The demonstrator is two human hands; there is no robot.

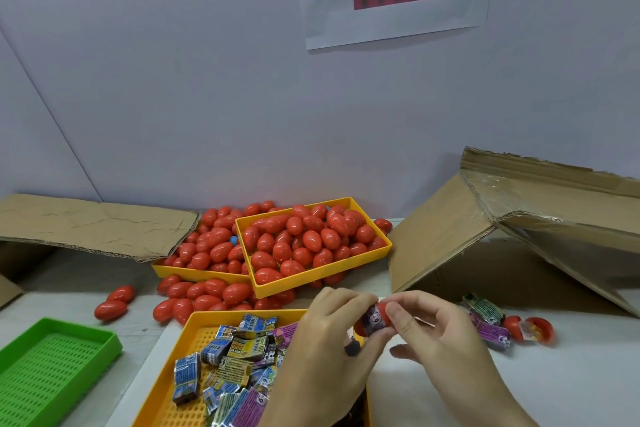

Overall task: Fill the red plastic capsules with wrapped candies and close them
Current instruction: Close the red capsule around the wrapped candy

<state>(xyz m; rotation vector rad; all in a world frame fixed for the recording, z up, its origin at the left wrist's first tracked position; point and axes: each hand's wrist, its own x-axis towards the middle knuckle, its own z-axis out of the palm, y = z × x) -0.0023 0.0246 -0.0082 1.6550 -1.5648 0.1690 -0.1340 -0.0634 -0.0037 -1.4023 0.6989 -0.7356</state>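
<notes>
Above table (519, 374), capsule (379, 317) between hands.

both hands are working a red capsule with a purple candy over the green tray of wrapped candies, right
Not quite: the tray under the hands is yellow, not green. The head view shows the left hand and right hand holding a red capsule with a purple wrapped candy over the yellow tray of wrapped candies. The green tray sits further left and holds no candies.
</notes>
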